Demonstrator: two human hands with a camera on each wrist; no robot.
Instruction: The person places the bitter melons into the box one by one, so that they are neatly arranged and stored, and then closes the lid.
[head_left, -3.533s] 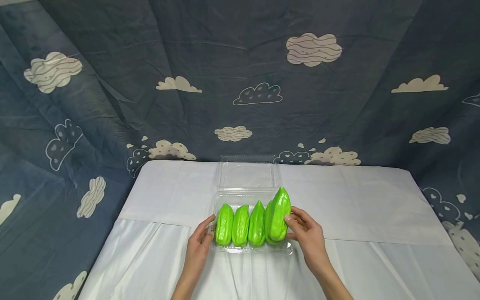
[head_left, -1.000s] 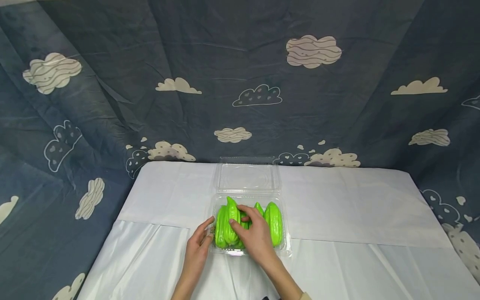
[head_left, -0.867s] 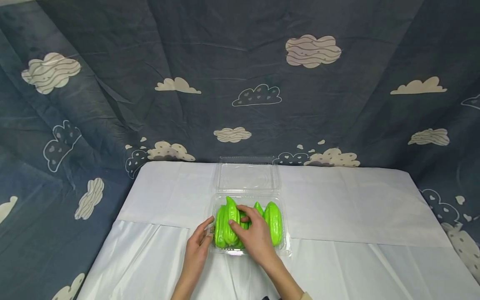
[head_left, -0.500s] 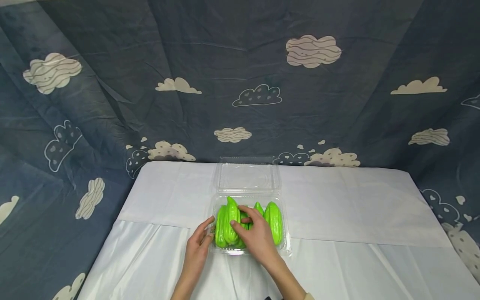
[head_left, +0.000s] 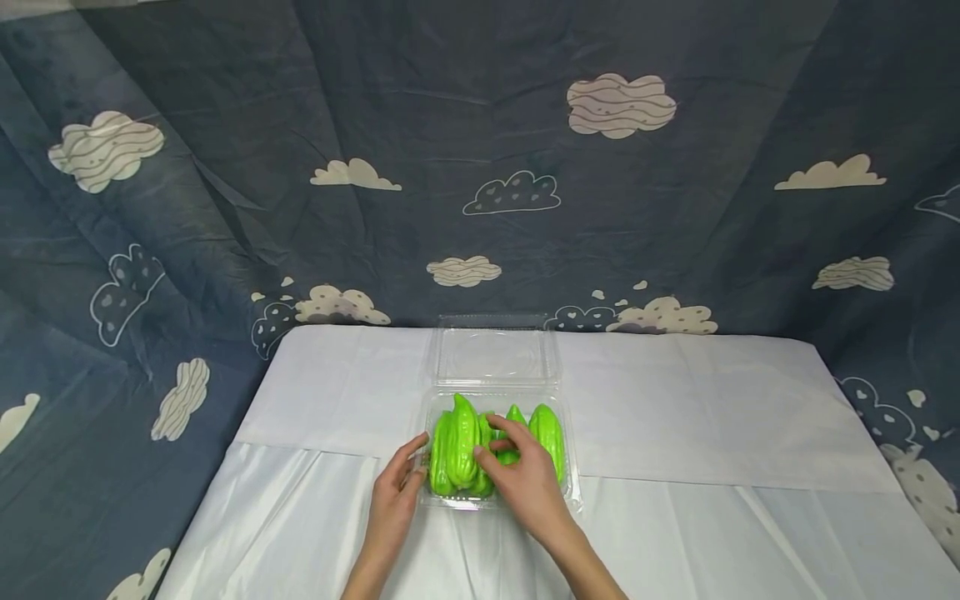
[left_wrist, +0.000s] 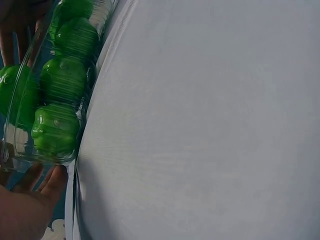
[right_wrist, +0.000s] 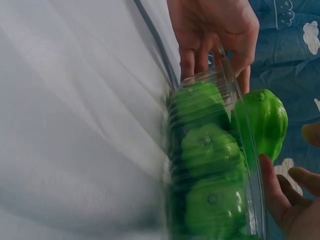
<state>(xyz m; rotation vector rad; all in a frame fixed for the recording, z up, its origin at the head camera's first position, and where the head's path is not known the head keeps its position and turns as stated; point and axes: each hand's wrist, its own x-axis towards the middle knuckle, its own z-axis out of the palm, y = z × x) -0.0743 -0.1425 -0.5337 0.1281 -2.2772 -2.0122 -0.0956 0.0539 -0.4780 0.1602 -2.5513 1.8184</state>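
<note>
A clear plastic clamshell container (head_left: 574,492) stands on the white cloth, its lid folded back, with several glossy, ridged green gourds inside that look like bitter melons. One of these gourds (head_left: 463,442) lies on top of the others at the left, its tip pointing to the back. My left hand (head_left: 396,487) holds the container's left side, thumb and fingers at the wall. Just right of the top gourd is my right hand (head_left: 531,483), over the row, fingers spread and holding nothing. The right wrist view shows its fingertips (right_wrist: 267,167) close to the top gourd (right_wrist: 262,122).
The transparent lid (head_left: 495,354) lies behind the container. A white cloth (head_left: 697,417) covers the table. Dark blue fabric with cloud prints (head_left: 626,104) hangs behind and at both sides.
My right hand carried a gourd from the right end to the left and set it on the others. It has now let go and drawn slightly right. The left hand stays put.
</note>
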